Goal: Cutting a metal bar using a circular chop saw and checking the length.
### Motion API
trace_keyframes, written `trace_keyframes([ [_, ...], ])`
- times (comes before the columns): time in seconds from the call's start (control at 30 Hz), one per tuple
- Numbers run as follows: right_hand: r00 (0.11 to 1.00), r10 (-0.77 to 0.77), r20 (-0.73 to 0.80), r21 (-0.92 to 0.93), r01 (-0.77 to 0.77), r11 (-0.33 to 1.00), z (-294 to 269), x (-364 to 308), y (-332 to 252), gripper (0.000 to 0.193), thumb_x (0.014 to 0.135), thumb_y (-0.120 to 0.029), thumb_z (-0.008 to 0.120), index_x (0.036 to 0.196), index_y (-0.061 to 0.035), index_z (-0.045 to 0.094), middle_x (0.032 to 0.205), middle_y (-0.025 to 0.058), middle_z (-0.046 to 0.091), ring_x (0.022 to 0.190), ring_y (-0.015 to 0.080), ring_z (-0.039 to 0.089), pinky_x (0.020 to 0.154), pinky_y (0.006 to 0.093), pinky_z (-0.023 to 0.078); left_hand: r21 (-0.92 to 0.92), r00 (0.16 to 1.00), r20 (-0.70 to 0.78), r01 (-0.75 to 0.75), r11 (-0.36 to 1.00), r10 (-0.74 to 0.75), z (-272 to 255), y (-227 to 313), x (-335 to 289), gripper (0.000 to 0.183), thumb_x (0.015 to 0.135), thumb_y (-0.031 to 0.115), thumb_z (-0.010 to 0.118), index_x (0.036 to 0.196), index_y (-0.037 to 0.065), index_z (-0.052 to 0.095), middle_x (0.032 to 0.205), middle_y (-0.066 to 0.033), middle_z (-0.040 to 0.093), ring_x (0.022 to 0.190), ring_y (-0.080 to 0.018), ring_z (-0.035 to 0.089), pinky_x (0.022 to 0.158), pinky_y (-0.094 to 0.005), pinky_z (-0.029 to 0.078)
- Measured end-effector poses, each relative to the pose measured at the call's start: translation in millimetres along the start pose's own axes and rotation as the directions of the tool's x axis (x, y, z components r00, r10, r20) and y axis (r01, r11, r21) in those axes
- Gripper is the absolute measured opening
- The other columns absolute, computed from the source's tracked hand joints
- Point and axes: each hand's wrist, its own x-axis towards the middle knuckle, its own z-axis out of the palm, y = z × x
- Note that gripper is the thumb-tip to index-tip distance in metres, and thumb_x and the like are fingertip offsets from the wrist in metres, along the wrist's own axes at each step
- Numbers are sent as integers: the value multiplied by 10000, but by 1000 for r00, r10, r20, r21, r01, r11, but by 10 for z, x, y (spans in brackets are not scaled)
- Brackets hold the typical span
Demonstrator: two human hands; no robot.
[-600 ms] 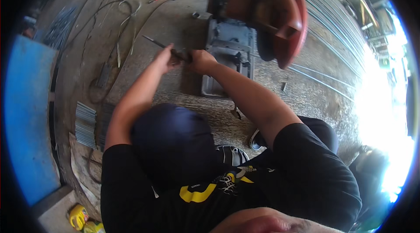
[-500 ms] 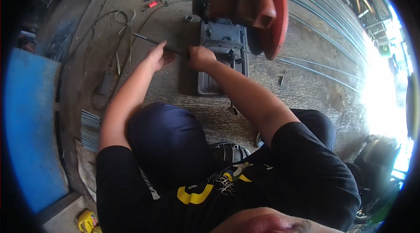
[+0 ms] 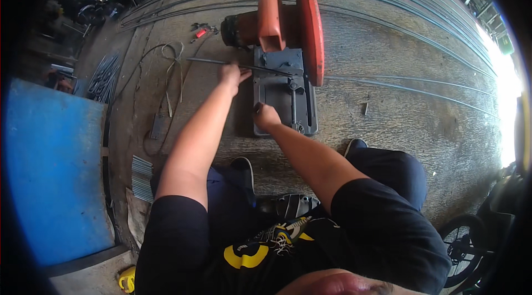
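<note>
A cut-off saw with a red wheel guard (image 3: 311, 34) and an orange handle (image 3: 270, 18) stands on its grey base (image 3: 277, 98) in front of me. A thin metal rod (image 3: 205, 61) reaches from the left across the clamp on the base. My left hand (image 3: 230, 77) is closed about the rod just left of the base. Nearer to me, my right hand (image 3: 268, 117) is closed over the base's left edge. A small dark end shows at its fingers, too little to name. The clamp screw (image 3: 293, 101) runs along the base to the right of this hand.
Long metal rods (image 3: 410, 81) stretch off to the right, with more across the back. A cord (image 3: 173, 67) and a red item (image 3: 200, 33) lie at the left. Cut rods (image 3: 142, 176) are stacked by a blue panel (image 3: 55, 173). A small offcut (image 3: 366, 108) lies on the right.
My right hand has come off the rod and moved nearer to me, over the base's edge. My left hand has moved closer to the saw, and the rod now crosses the clamp.
</note>
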Motion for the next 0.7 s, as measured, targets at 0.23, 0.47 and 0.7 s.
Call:
trace_keyframes([
  [0.23,998,44,55,-48,-41,998,-201,107,182,196,788,-197,577,911,-65,653,904,210,660,888,377,632,816,453,503,-10,996,0,88,996,-88,509,-660,183,359,977,245,459,1016,-110,499,850,-191,587,741,-281,649,688,-380,612],
  [0.47,995,97,25,-6,-96,995,-266,235,502,192,786,-198,584,905,-65,654,894,196,664,875,371,635,804,442,504,-65,982,68,183,981,-179,593,-843,340,331,976,196,426,1077,-118,427,939,-241,564,809,-342,647,737,-420,601],
  [0.7,984,173,50,-9,-173,985,-282,124,644,207,794,-217,586,914,-67,665,891,192,667,893,363,636,807,430,504,-77,942,-190,267,961,-277,368,-953,471,286,945,141,455,1049,-120,511,897,-206,614,767,-293,663,698,-393,618],
])
